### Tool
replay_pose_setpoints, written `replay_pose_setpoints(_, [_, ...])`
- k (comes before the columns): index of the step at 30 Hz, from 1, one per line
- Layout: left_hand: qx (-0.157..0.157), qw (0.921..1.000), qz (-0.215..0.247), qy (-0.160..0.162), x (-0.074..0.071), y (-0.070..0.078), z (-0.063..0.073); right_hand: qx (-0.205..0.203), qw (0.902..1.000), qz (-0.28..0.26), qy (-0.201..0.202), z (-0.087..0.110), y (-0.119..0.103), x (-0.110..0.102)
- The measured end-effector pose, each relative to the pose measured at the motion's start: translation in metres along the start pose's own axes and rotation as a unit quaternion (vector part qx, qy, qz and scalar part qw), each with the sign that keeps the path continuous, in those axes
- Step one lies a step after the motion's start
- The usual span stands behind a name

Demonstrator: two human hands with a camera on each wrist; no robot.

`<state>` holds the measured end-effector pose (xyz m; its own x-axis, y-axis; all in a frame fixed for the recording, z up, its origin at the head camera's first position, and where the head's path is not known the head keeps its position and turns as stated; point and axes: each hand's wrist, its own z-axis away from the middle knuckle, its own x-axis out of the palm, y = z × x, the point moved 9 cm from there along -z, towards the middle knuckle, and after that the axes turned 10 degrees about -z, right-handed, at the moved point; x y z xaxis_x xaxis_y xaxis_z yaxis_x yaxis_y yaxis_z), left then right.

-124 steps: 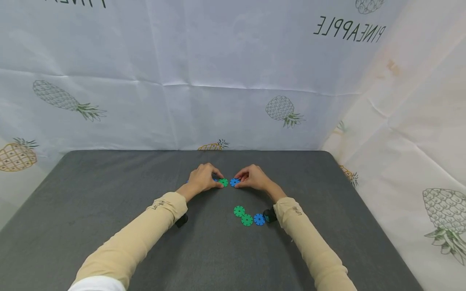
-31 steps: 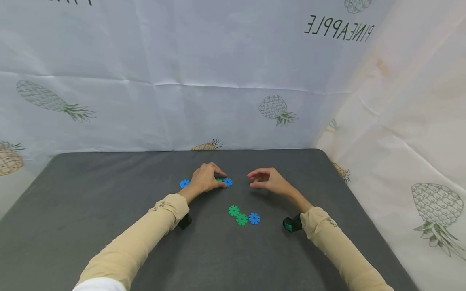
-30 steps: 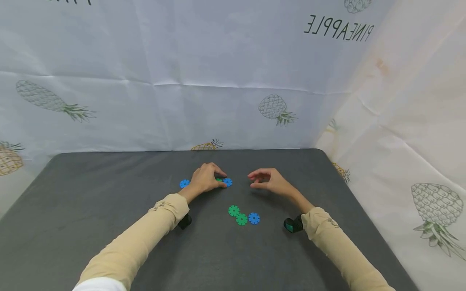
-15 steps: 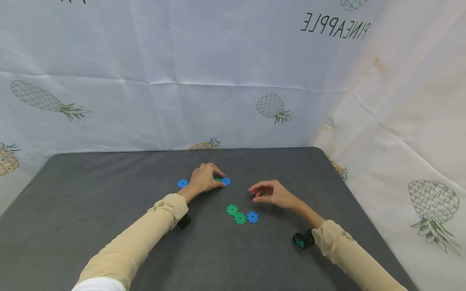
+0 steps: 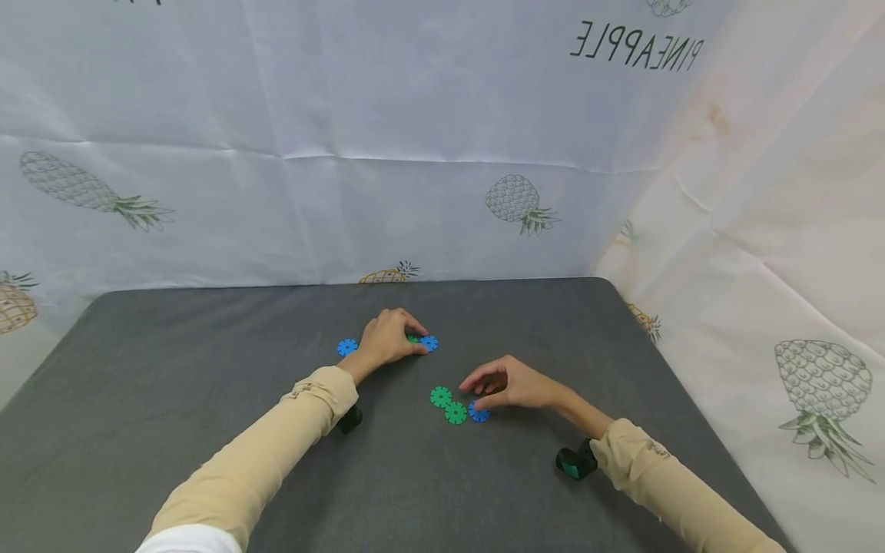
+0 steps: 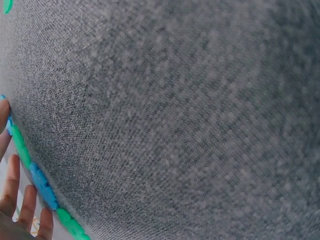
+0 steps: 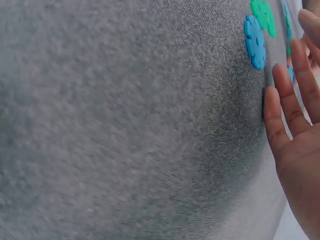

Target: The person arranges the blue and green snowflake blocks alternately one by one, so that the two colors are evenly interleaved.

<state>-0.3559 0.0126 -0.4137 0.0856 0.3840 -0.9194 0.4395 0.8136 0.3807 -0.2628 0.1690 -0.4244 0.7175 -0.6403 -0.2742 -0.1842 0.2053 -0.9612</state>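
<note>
My left hand [image 5: 389, 336] pinches the edge of a blue notched plastic disc [image 5: 430, 343] at the right end of a row, thumb and index finger on either side. A green disc [image 5: 412, 339] shows between those fingers, and a blue disc [image 5: 347, 348] lies at the row's left end. In the left wrist view, green and blue discs [image 6: 43, 185] run in a line beside the fingers. My right hand [image 5: 515, 382] hovers with loosely bent fingers at another blue disc [image 5: 478, 413], the thumb overlapping its edge. The right wrist view shows that disc flat and the fingers apart.
Two green discs [image 5: 455, 413] lie left of the loose blue one, on the dark grey cloth-covered table [image 5: 276, 491]. Behind the table hangs a white curtain [image 5: 415, 215] printed with pineapples. A dark wrist camera [image 5: 576, 461] sits below the right wrist.
Earlier my right hand held a blue disc against the green disc in my left; that blue disc now ends the row. My right hand has since let go and moved down to the loose blue disc.
</note>
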Motion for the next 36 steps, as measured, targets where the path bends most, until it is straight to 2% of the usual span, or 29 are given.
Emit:
replay_pose_setpoints(4, [0.002, 1.0, 0.002, 0.001, 0.0, 0.001, 0.0, 0.012, 0.9996, 0.022, -0.014, -0.003, 0.0, 0.002])
replay_pose_setpoints(8, [0.005, 1.0, 0.001, 0.002, 0.0, 0.001, 0.0, 0.005, 0.9989, 0.029, -0.036, -0.007, -0.003, 0.006])
replay_pose_setpoints(15, [0.003, 1.0, 0.0, -0.001, 0.0, 0.001, -0.001, 0.011, 0.9982, -0.002, -0.058, -0.014, -0.004, 0.014])
replay_pose_setpoints(22, [-0.007, 0.9999, -0.004, -0.007, 0.002, -0.001, -0.001, 0.005, 0.9976, -0.018, -0.067, -0.022, -0.007, 0.018])
replay_pose_setpoints(36, [-0.007, 0.9999, -0.009, -0.005, 0.004, -0.003, -0.004, 0.005, 0.9965, -0.039, -0.074, -0.036, -0.008, 0.018])
